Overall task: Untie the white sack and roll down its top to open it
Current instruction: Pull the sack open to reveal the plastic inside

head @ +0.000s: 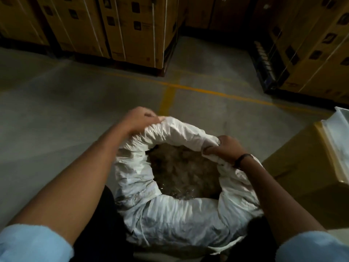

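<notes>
The rolled rim of the white sack [170,214] is being gripped by the left hand [140,118] and right hand [225,148]; the blurred contents between them are being obscured by shadow.

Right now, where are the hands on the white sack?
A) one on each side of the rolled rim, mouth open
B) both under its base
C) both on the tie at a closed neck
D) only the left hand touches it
A: the left hand and right hand each grip the rolled rim of the white sack, whose mouth gapes open.
</notes>
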Demonstrator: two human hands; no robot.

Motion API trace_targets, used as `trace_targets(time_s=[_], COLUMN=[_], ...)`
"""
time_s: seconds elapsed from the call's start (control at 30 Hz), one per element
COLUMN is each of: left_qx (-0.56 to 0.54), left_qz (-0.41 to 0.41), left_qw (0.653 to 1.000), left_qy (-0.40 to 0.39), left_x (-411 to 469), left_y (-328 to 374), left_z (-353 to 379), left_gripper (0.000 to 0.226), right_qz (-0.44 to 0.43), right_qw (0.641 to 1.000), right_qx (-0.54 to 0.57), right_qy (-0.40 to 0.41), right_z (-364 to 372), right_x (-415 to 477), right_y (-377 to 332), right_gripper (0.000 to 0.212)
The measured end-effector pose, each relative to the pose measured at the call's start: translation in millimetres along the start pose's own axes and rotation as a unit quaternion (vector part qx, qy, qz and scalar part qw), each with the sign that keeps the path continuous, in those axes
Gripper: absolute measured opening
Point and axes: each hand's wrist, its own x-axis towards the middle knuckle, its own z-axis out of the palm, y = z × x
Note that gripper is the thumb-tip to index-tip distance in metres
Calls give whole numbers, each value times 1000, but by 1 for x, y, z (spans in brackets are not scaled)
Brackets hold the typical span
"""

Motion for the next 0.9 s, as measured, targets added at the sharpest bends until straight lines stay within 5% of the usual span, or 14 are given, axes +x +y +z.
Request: trace_targets(time_s=[0.07, 0.13, 0.17, 0.3, 0.4, 0.47, 0.53, 0.67, 0.73, 0.83, 0.9], left_qx=[201, 178, 186, 316, 286, 196, 36, -312, -400, -480, -524], left_qz=[211, 397, 427, 332, 223, 121, 15, -97, -128, -181, -190], left_qw=[941, 890, 881, 888, 932, 972, 996, 943, 903, 855, 829], left_qy=[170, 136, 80, -39, -17, -51, -76, -68, -85, -80, -48], left_x=[-5, -18, -20, -12, 8, 24, 36, 59, 64, 71, 78], left_y=[18, 45, 54, 49, 50, 51, 50, 41, 34, 27, 21], left_z=[12, 34, 49, 102, 100, 99, 96, 78, 68, 60, 58], left_gripper=[49, 54, 56, 60, 48, 58, 65, 41, 33, 39, 40], right_qz=[26, 39, 26, 17, -28, -29, 1, 148, 208, 190, 176], right_qw=[995, 981, 969, 905, 974, 998, 968, 965, 972, 977, 946], right_qx=[70, 137, 179, 346, 188, -41, -220, -186, -89, 97, 270], right_qy=[-73, -135, -171, -245, -122, 37, 125, 106, 57, 7, -19], right_z=[-6, -6, -7, -8, -2, 7, 21, 40, 34, 19, -1], right_x=[6, 11, 11, 7, 7, 1, -5, -6, 1, -4, -24], right_y=[5, 6, 4, 0, -4, -5, -1, 25, 42, 49, 38], right_gripper=[56, 56, 47, 43, 54, 89, 113, 125, 107, 33, 11])
